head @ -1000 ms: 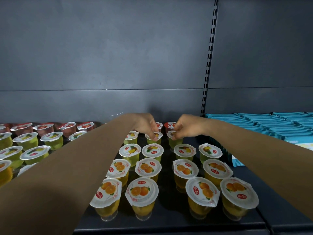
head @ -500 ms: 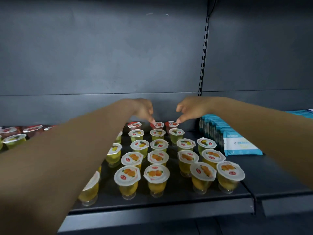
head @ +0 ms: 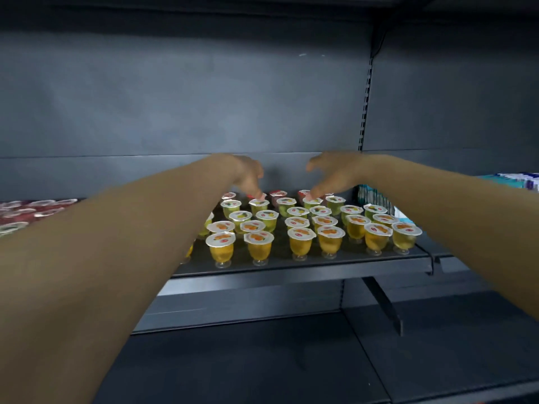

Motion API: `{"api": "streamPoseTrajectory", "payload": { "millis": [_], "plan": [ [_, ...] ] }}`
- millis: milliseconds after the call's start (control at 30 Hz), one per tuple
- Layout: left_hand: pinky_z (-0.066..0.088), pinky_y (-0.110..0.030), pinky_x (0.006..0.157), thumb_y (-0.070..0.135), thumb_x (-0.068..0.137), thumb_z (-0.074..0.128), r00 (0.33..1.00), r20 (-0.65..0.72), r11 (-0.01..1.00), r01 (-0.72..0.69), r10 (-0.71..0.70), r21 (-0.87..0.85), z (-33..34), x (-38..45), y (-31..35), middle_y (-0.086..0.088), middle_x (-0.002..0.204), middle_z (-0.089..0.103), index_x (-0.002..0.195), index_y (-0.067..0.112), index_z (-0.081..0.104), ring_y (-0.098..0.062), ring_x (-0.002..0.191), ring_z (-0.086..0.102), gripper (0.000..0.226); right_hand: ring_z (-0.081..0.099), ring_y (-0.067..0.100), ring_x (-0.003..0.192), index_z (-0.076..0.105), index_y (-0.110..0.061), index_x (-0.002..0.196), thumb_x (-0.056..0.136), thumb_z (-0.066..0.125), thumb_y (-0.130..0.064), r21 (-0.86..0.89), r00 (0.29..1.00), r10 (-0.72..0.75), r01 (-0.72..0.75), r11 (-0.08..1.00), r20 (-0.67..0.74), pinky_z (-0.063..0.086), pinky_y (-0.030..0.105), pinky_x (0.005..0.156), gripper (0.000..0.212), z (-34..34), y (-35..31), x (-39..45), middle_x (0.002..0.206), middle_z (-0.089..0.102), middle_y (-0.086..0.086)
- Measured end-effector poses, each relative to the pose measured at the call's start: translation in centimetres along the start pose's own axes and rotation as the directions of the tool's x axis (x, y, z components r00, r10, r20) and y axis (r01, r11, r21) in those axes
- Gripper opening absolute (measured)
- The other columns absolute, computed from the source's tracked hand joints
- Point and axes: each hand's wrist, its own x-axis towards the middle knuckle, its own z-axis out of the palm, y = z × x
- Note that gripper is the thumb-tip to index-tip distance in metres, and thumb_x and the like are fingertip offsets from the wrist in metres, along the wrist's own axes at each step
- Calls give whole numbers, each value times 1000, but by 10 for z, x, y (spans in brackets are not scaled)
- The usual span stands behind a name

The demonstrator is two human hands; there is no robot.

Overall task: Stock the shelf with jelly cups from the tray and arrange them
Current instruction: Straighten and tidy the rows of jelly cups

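Over the back rows of jelly cups [head: 300, 225], both hands [head: 291, 177] hover loosely spread, fingertips [head: 259, 195] touching lids.

Front edge of the dark grey metal shelf [head: 291, 271] has clear plastic cups of orange-yellow jelly [head: 302, 242], white foil lids with orange fruit prints and a small red dot. Further back they're green jelly cups [head: 286, 206], then red jelly cups [head: 278, 196] along the back edge. Teal-and-white packets [head: 376, 199] on the right.
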Motion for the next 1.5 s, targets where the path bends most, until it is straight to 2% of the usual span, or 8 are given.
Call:
{"api": "streamPoseTrajectory", "payload": {
  "millis": [233,333,633,833,1000,1167,1367,1500],
  "plan": [
    [34,-39,107,45,90,57,995,-19,995,97,-98,-35,-5,-77,-52,-4,150,34,144,15,33,-27,132,37,66,26,25,141,29,-19,146,89,60,-46,26,996,-88,88,996,-15,27,39,112,71,-26,-75,-22,155,26,2],
    [38,-35,100,45,90,57,989,1,986,151,-151,-68,2,-108,-71,-3,147,36,144,15,33,-27,118,48,66,31,24,138,31,-18,146,90,59,-43,42,989,-150,150,988,-5,30,35,108,67,-33,-111,-31,153,29,3],
    [38,-37,101,42,90,58,959,26,958,283,-282,-46,22,-206,-159,-6,143,42,141,15,37,-28,128,43,62,39,23,132,33,-18,145,89,62,-42,60,969,-247,246,968,17,35,28,96,68,-40,-227,-42,148,37,4],
    [38,-36,102,44,89,58,935,49,933,355,-352,-59,40,-256,-260,-4,143,42,139,16,39,-27,127,43,61,37,22,134,33,-18,145,89,61,-41,60,964,-265,265,962,-3,35,31,102,67,-52,-321,-27,150,35,3],
    [34,-36,106,41,91,56,931,10,925,363,-364,-111,52,-295,-363,-4,148,36,143,16,34,-25,132,38,62,36,22,135,33,-19,145,89,62,-41,159,972,-229,234,959,-47,33,31,103,67,-58,-412,0,151,35,2],
    [32,-35,105,42,91,55,930,43,923,368,-366,-111,73,-324,-455,-5,148,36,144,14,33,-25,133,37,63,36,22,136,34,-19,144,89,62,-41,201,971,-230,238,950,-62,32,33,106,66,-57,-501,31,150,35,2],
    [30,-37,108,45,90,56,929,38,912,369,-368,-180,103,-318,-540,-3,151,32,144,16,33,-24,136,33,66,39,24,134,36,-19,142,89,62,-41,216,974,-221,227,950,-52,36,36,106,63,-50,-569,82,149,37,4],
    [33,-37,105,46,88,58,934,27,895,348,-355,-280,125,-291,-581,-3,148,36,142,17,36,-25,133,37,65,41,25,132,39,-20,140,89,62,-40,255,976,-209,218,942,-61,38,37,104,60,-38,-598,129,147,40,4]
  ]
}}
